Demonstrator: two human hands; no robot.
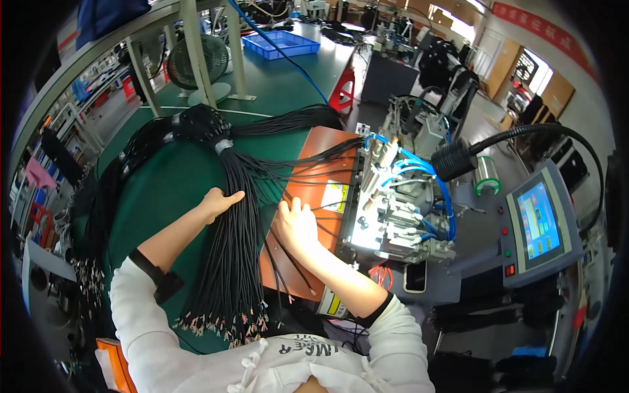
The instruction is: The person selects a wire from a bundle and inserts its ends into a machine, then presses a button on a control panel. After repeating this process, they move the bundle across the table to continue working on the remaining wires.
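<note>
A thick bundle of thin black cables [232, 262] hangs toward me over the green table, with stripped, coloured wire ends at its near end. My left hand [219, 204] grips the bundle's left side, thumb on top; the other fingers are mostly hidden. Right of it, my right hand [296, 226] is closed with curled fingers around a black cable [298, 267] above the brown board [278, 259]. Several cables fan from the bundle to the lit machine [380, 216], whose clamps and blue air tubes stand at the board's right edge.
A touchscreen panel [538, 219] and a black flexible-neck lamp [453, 160] stand right of the machine, near a solder wire spool [487, 175]. A phone [415, 278] lies below it. More cables [105, 216] hang at left. A fan [198, 62] and blue tray [280, 44] stand farther back.
</note>
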